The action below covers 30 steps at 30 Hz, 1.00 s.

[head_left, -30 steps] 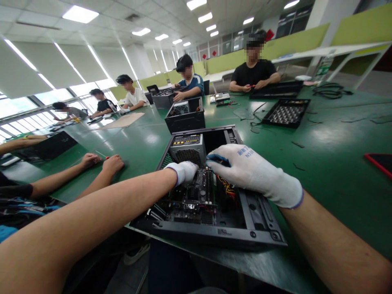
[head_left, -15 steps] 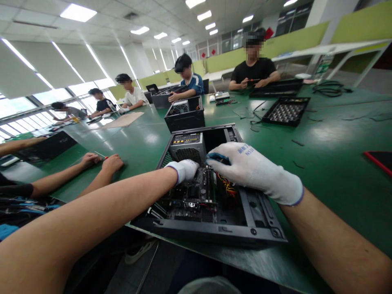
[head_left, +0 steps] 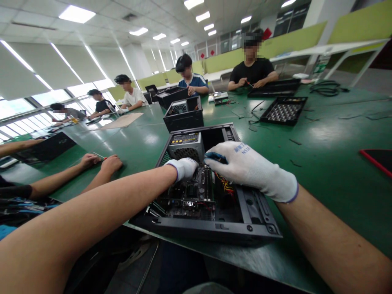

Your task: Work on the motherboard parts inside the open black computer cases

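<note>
Reaching into the open computer case [head_left: 196, 228] before you, your left hand [head_left: 185, 168] and right hand [head_left: 237, 162] barely move, so work stays at the motherboard [head_left: 201, 188] beside the power supply [head_left: 186, 150]; right fingers curl, left hide; any grasp, I cannot tell.

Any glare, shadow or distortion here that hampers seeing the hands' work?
In the head view, ceiling lights burn out white and glare patches the table; there too, the case is dark inside, the left hand hides its fingertips, and wide-angle stretch swells the left forearm toward the edge.
</note>
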### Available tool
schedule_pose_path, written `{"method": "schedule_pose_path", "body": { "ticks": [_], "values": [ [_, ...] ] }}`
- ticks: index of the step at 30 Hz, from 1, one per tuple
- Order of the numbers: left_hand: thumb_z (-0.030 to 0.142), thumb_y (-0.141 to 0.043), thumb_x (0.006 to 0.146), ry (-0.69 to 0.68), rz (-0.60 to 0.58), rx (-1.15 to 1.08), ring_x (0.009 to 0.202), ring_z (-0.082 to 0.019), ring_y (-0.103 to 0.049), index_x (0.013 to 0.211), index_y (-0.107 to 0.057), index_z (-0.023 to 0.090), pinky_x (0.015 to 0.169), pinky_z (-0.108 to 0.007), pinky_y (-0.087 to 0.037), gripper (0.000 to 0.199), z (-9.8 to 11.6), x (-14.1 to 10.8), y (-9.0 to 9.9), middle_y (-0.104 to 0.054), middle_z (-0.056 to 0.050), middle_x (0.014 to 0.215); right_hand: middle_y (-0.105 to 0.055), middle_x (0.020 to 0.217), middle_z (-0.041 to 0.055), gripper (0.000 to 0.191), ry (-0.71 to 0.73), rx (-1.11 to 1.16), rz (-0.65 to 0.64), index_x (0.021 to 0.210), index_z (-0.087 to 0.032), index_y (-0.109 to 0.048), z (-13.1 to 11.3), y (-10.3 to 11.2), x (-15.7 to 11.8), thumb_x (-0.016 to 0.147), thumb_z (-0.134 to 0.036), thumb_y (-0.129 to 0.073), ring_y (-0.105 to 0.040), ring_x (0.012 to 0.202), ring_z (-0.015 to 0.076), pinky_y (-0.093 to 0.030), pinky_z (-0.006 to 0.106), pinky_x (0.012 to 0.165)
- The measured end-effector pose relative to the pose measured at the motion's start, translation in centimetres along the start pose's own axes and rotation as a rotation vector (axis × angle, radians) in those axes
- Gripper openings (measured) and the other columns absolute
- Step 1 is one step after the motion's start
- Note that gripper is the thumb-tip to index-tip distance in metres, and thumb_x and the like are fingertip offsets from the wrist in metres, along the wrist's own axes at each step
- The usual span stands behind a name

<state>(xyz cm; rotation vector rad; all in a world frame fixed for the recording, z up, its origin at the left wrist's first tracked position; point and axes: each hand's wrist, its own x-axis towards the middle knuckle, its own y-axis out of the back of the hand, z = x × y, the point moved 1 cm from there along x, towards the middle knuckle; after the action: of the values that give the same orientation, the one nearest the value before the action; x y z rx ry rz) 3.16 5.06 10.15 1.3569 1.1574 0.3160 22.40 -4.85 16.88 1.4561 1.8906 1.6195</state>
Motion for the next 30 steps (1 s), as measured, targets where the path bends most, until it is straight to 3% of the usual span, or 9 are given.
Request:
{"method": "schedule_pose_path", "body": {
  "ticks": [9,30],
  "values": [
    [0.026,-0.08,0.079,-0.051,-0.002,0.027,0.113,-0.03,-0.072,0.116,-0.074,0.014,0.101,-0.034,-0.056,0.039,-0.22,0.53,-0.17,-0.075,-0.015,0.12,-0.078,0.104,0.0076,0.036,0.014,-0.003,0.004,0.111,-0.018,-0.076,0.11,0.01,-0.01,0.101,-0.046,-0.055,-0.07,0.094,0.0227,-0.046,0.033,0.081],
    [0.024,-0.083,0.075,-0.054,-0.03,0.017,0.113,-0.03,-0.072,0.115,-0.074,0.016,0.102,-0.033,-0.055,0.041,0.24,0.39,-0.04,-0.076,-0.014,0.119,-0.078,0.107,0.0077,0.035,0.015,0.003,-0.001,0.109,-0.019,-0.077,0.1,-0.03,0.08,0.1,-0.046,-0.056,-0.071,0.096,0.0233,-0.048,0.034,0.083]
  ]
}}
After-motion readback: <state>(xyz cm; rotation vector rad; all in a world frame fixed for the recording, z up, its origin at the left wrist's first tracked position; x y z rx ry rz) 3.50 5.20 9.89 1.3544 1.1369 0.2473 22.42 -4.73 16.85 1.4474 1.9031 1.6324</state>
